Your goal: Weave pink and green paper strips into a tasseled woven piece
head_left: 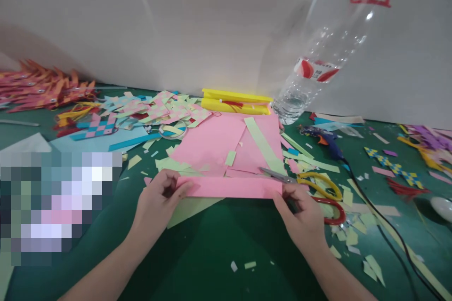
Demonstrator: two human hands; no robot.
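Head cam: pink strip [229,187] held level, pinched at both ends, near edge of the pink sheet [212,138]; can't tell if strip is separate or a folded edge of it. My L grip [155,200] is closed on the L end, thumb over the front, fingers curled up at the corner. My R grip [305,207] has the R end the same way – thumb low at the corner, fingers bent in just above.

Pink sheet lies flat on green table [212,258], right behind the strip. Pale green strip [265,145] rests diagonally across its R part. Scissors [300,178] just beyond R grip, blades over the sheet, 1 yellow + 1 red handle loop; red loop partly behind my hand.

Back of sheet: yellow holder [212,104] w/ red tassel pc in it. Clear bottle [318,69] w/ red/white label stands near it, by pale wall [212,33]; looks tilted in view. R of sheet: blue glue gun [330,143], orange trigger, black cord [384,220] running off R. Farther R – blue/yellow woven strip [393,167], red tassel [406,189].

L side: pile of pink/green checked pcs [169,108], then orange-red folded pcs [45,87] at far L. Near L area pixelated, can't read it.
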